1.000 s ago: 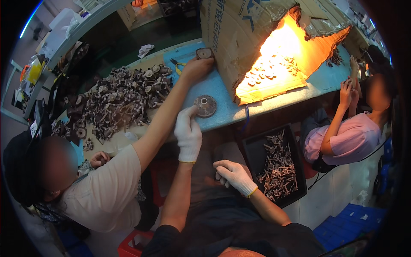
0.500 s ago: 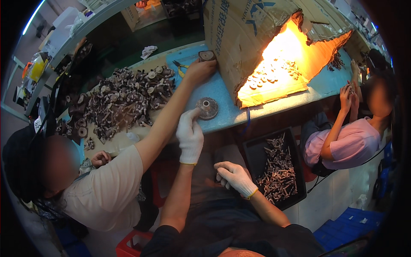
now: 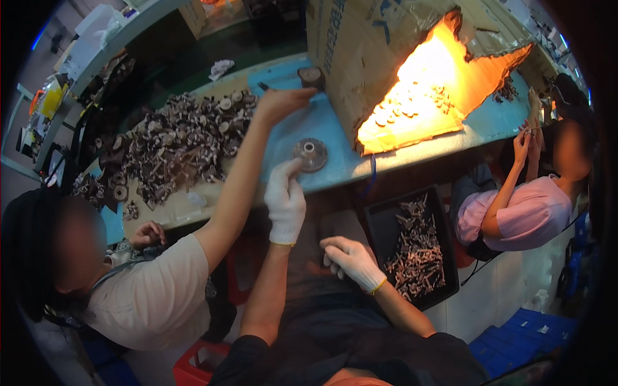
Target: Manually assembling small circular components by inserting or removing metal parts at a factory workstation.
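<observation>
At the centre of the frame, on the blue bench top [image 3: 335,138]: one round metal disc [image 3: 309,154], grey, with a raised hub, lying flat near the front edge.

- My left hand [image 3: 286,201] — white glove, reaching up to the disc. Fingertips at its lower rim; whether they touch or stop just short I cannot tell. Fingers loosely curled, gripping nothing.
- My right hand [image 3: 351,260] — white glove, low over my lap, fingers half curled, nothing held. It lies just beside the black tray [image 3: 380,225].
- Handling note, as I judge it: the disc lies flat, so a pinch across the rim with thumb and forefinger should lift it cleaner than sliding it off the edge; the glove may slip on bare metal.

Containers:
- Black tray, lower right of centre, below the bench — holds a heap of small grey metal pieces, piled toward its right side, the left part bare.
- Cardboard box [image 3: 360,51], upper centre, torn open on one side and lit orange inside — small round parts on its floor.
- Red crate [image 3: 193,367], bottom edge; contents not visible.

Loose stock: a pile of dark metal parts [image 3: 167,148], left of centre on the bench.

Others: a co-worker's arm [image 3: 244,174] stretched across the bench from lower left; a seated person in pink [image 3: 515,212] at the right edge.
</observation>
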